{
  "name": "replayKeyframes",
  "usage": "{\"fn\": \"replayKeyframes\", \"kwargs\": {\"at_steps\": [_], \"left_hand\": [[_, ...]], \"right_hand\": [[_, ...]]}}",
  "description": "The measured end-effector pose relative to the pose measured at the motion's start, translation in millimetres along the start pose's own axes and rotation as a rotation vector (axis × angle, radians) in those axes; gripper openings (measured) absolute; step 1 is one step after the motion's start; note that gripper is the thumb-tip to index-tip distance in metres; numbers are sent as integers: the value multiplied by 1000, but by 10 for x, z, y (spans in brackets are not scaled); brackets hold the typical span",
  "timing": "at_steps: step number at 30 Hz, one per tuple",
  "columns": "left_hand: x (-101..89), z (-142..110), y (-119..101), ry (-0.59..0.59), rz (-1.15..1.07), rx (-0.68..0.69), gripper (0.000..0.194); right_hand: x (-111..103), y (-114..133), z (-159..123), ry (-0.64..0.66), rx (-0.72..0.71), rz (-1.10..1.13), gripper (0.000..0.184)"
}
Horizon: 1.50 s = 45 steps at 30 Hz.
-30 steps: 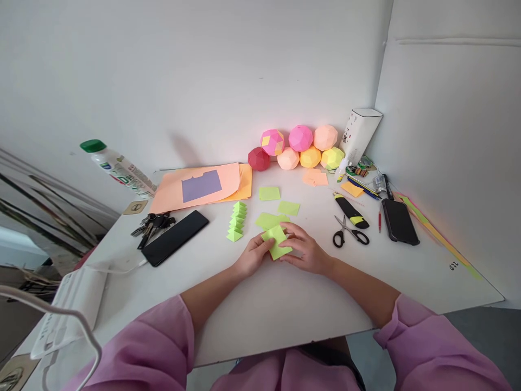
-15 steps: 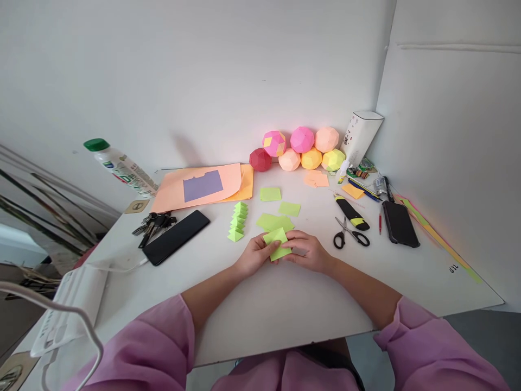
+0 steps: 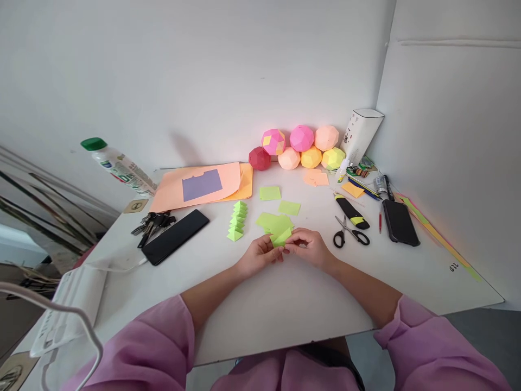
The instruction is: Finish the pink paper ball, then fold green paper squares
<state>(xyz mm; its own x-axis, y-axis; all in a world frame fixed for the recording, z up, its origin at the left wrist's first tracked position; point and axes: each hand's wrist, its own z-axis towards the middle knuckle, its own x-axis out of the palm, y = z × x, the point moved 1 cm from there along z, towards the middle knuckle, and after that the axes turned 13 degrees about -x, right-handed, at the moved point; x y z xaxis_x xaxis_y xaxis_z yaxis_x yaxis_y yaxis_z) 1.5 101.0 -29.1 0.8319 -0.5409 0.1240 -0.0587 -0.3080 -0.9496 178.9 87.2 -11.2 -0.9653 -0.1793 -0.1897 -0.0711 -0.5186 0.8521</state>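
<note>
Between my two hands is a small light-green paper piece (image 3: 280, 238), partly folded over. My left hand (image 3: 259, 256) pinches its lower left side, and my right hand (image 3: 310, 248) grips its right side, fingertips nearly touching. Some fingers are hidden behind the paper. Just beyond lie overlapping green paper pieces (image 3: 273, 221), with two single green slips (image 3: 270, 193) (image 3: 289, 208) farther back. To the left of these stands a row of folded green paper units (image 3: 237, 221), nested one behind another.
Scissors (image 3: 345, 234), a utility knife (image 3: 351, 212) and a black phone (image 3: 399, 224) lie at right. Several faceted paper balls (image 3: 302, 139) are stacked by the wall. At left are another phone (image 3: 176, 237), keys (image 3: 153, 224), orange paper sheets (image 3: 197, 187) and a bottle (image 3: 122, 168).
The green paper has gone from a flat, tilted square to a doubled-over, smaller shape. My fingers have shifted to its lower edge and right side.
</note>
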Motion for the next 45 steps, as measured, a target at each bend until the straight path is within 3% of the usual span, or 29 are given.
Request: {"fn": "replayKeyframes", "kwargs": {"at_steps": [8,24,45], "left_hand": [[13,16,16,-48,53,-17,35],[9,15,0,-68,87,-45,37],[36,2,-29,-101,88,-56,40]], "right_hand": [[28,19,-27,-27,143,100,18],[52,-7,-45,-97,279,121,15],[67,18,-33,-131,244,83,17]]}}
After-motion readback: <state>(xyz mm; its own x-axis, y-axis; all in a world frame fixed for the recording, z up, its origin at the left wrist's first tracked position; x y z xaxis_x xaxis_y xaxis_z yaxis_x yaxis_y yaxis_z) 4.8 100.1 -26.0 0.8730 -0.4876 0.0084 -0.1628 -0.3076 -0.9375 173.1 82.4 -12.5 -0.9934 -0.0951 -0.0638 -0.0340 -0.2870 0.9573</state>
